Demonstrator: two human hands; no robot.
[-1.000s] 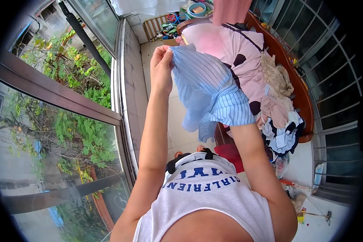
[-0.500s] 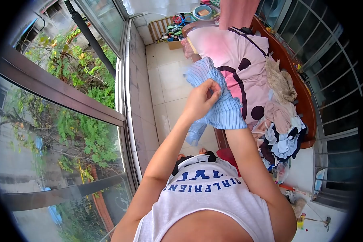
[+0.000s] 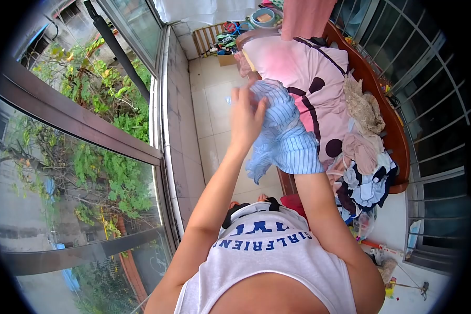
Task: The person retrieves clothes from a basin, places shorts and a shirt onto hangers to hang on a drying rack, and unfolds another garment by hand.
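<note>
A light blue striped shirt (image 3: 293,131) is bunched in front of me, above the floor and the edge of the bed. My right forearm goes into the cloth, and the right hand is hidden inside it. At the shirt's upper left edge is my left hand (image 3: 247,118), its fingers curled on the fabric and slightly blurred. A small bit of blue cloth shows left of those fingers. A loose part of the shirt, like a sleeve, hangs down below the left hand.
A bed with a pink quilt (image 3: 277,57) and wooden frame (image 3: 401,141) stands ahead and to the right. Heaped clothes (image 3: 369,183) lie at its near right end. A tiled wall and glass window (image 3: 115,204) run along my left. A blue basin (image 3: 262,18) is at the back.
My left hand has moved left and up from the middle of the shirt to its upper left edge. The cloth has shifted and spread over my right arm, which has barely moved.
</note>
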